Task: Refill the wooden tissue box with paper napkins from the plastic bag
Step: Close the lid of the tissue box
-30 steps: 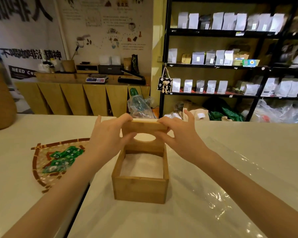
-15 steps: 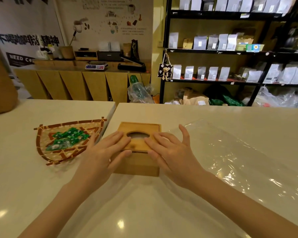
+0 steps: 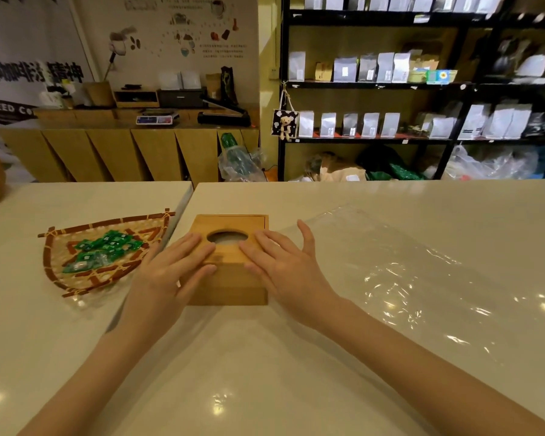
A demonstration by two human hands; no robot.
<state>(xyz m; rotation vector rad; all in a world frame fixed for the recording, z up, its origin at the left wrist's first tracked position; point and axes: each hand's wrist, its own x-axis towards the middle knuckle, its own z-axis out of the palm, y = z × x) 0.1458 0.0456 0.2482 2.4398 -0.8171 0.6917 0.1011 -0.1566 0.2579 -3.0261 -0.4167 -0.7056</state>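
The wooden tissue box (image 3: pixel 230 289) stands on the white counter with its lid (image 3: pixel 230 225) on top. White napkins show through the lid's oval hole (image 3: pixel 227 237). My left hand (image 3: pixel 170 269) lies flat on the lid's left side, fingers spread. On the right side of the lid rests my right hand (image 3: pixel 283 265), also flat with fingers apart. Neither hand grips anything. An empty clear plastic bag (image 3: pixel 406 272) lies flat on the counter to the right of the box.
A woven basket (image 3: pixel 60 278) with several green wrapped sweets sits left of the box. A gap (image 3: pixel 186 199) between two counter tops runs behind and left of the box. Dark shelves with pouches stand beyond the counter.
The lid went from being held upright over the open box to lying on top of it. Both hands then pressed flat on the lid, and it now sits further forward, baring the oval hole.
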